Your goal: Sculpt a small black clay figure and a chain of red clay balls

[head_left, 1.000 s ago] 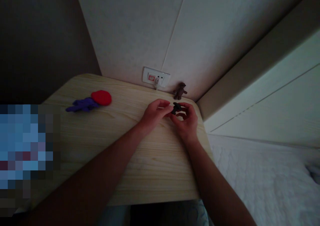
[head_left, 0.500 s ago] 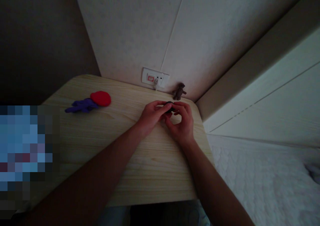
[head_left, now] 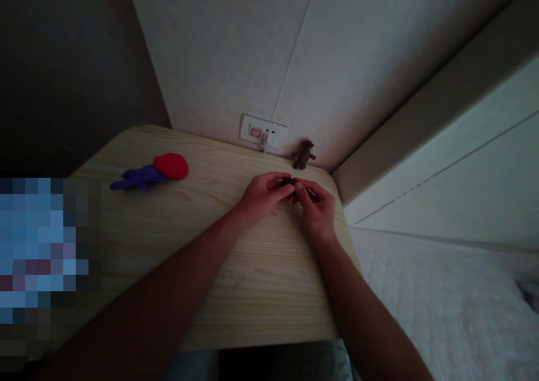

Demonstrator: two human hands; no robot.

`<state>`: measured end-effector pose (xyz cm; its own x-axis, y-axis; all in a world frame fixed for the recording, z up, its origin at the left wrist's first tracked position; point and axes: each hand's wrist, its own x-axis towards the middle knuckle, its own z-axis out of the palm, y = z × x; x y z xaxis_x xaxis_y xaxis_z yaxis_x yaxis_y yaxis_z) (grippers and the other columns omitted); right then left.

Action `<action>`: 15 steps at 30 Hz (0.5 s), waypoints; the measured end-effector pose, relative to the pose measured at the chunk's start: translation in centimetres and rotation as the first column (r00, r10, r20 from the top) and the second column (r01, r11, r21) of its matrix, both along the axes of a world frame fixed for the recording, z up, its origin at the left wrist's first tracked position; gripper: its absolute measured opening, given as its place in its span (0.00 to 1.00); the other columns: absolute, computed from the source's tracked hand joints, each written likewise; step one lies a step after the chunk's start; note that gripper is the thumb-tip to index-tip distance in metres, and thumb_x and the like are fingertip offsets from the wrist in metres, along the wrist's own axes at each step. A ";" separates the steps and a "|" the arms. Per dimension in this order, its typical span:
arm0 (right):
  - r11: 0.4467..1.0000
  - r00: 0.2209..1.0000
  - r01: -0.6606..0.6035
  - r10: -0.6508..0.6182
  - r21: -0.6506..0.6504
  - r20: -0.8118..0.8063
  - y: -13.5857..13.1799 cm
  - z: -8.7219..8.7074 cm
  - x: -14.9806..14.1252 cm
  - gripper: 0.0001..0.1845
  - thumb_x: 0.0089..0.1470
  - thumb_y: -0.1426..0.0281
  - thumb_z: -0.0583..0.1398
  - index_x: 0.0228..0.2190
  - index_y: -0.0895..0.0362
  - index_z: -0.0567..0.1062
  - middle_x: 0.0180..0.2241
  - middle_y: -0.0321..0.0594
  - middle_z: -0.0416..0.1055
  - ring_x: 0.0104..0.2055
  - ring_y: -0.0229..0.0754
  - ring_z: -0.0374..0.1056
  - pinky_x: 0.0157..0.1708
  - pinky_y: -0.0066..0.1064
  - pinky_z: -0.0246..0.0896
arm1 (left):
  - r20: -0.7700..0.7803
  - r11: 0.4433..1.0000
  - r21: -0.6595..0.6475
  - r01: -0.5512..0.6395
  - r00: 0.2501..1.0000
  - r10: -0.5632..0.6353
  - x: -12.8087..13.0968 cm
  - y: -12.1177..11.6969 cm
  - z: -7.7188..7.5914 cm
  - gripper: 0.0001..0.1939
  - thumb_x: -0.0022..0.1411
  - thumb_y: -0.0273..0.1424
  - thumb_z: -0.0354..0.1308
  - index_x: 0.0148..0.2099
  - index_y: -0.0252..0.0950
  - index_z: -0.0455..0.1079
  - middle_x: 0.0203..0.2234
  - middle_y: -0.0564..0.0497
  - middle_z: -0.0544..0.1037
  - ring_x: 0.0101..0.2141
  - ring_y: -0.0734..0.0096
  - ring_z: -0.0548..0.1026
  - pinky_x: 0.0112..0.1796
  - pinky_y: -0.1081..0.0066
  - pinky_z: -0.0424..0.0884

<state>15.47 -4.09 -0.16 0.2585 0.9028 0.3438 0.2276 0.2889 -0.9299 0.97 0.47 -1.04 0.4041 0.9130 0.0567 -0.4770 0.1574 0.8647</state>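
you hold a small dark piece (head_left: 289,183) between both hands, above the far right part of the pale wooden table (head_left: 261,285). your left hand (head_left: 266,194) is closed narrowly on the piece, its thumb lying over the near side and the fingers reaching around the far side. your right hand (head_left: 318,206) also has a narrow hold on it, with the thumb and fingertips pressed at its right side. the two thumbs nearly meet over the piece, and your fingers hide much of it, so its full shape can't be told. just beyond your hands, a small brown figure (head_left: 304,155) stands upright near the table's back edge, by the wall (head_left: 223,61). to its left, a clear plug (head_left: 265,139) sits in the white wall socket (head_left: 248,121). well to the left of your hands, a flat, rounded red piece (head_left: 171,166) lies on the table, touching a lumpy purple piece (head_left: 141,178). right of the table there is a white quilted cover (head_left: 412,302).
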 end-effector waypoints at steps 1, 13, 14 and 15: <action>1.000 1.000 0.003 -0.003 -0.013 -0.014 0.0 0.0 0.0 0.15 0.57 0.55 0.69 0.38 0.53 0.85 0.32 0.38 0.79 0.29 0.39 0.70 0.32 0.35 0.69 | -0.004 1.000 0.007 -0.003 1.000 0.003 0.0 0.0 -0.1 0.22 0.51 0.31 0.75 0.49 0.30 0.78 0.40 0.44 0.85 0.37 0.66 0.83 0.46 0.62 0.79; 0.992 0.972 -0.053 0.024 -0.115 -0.235 0.6 -1.1 0.0 0.16 0.50 0.56 0.73 0.37 0.53 0.86 0.31 0.37 0.81 0.27 0.37 0.67 0.29 0.33 0.65 | -0.048 0.999 0.030 -0.016 0.999 0.018 0.1 0.4 -0.8 0.21 0.56 0.27 0.71 0.52 0.31 0.77 0.47 0.41 0.84 0.48 0.60 0.82 0.52 0.60 0.78; 0.991 0.967 -0.066 0.035 -0.117 -0.253 0.6 -1.0 0.0 0.15 0.50 0.57 0.73 0.37 0.53 0.86 0.30 0.37 0.80 0.26 0.36 0.67 0.29 0.32 0.64 | -0.041 1.000 0.023 -0.015 0.999 0.016 0.1 0.4 -0.8 0.21 0.56 0.26 0.71 0.53 0.31 0.77 0.47 0.41 0.84 0.48 0.60 0.82 0.53 0.59 0.77; 0.990 0.964 -0.070 0.037 -0.119 -0.263 0.6 -1.0 0.0 0.15 0.49 0.58 0.74 0.37 0.53 0.86 0.30 0.36 0.80 0.27 0.36 0.67 0.29 0.31 0.64 | -0.033 1.000 0.013 -0.016 0.999 0.016 0.1 0.4 -0.8 0.21 0.56 0.26 0.71 0.53 0.31 0.76 0.47 0.41 0.84 0.48 0.59 0.82 0.53 0.59 0.77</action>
<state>15.45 -3.54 -1.12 0.2742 0.9493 0.1540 -0.0395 0.1711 -0.9845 1.08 0.85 -1.88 0.3912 0.9186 0.0553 -0.4501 0.1386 0.8822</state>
